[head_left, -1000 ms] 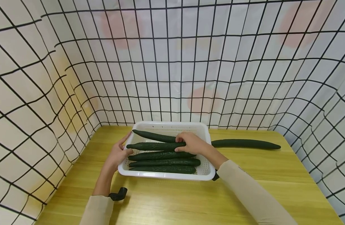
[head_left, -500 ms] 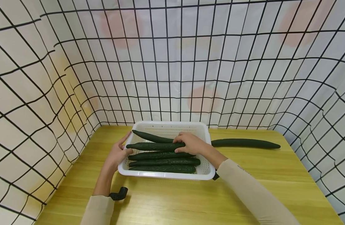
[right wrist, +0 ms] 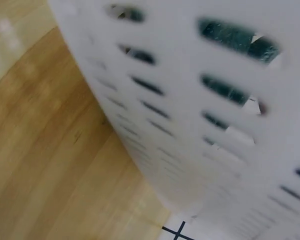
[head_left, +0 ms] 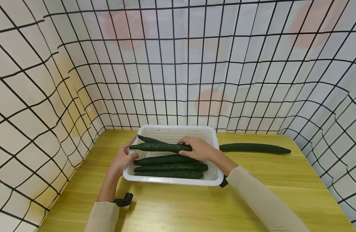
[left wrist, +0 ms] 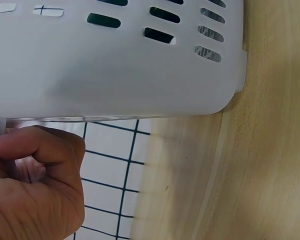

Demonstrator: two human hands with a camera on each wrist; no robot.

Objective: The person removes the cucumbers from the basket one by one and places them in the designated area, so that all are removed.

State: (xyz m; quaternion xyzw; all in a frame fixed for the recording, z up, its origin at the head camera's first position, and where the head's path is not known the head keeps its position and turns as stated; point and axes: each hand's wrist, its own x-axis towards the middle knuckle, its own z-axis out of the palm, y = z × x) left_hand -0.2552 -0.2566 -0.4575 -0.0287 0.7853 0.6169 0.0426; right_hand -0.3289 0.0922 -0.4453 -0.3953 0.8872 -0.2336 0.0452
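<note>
A white plastic basket with slotted sides holds several dark green cucumbers. My left hand grips its left rim; the left wrist view shows those curled fingers beside the basket wall. My right hand reaches over the right side and holds one cucumber by its right end. This cucumber lies partly over the rear cucumber, with its left tip at the rim. Nearer me, three cucumbers lie side by side in the basket. The right wrist view shows only the slotted wall, not the hand.
Another cucumber lies on the wooden table to the right of the basket. Black grid wire panels with pale sheeting behind stand around the back and sides.
My right hand has shifted the held cucumber toward the back of the basket, widening the gap to the three front cucumbers. My left hand stays at the rim.
</note>
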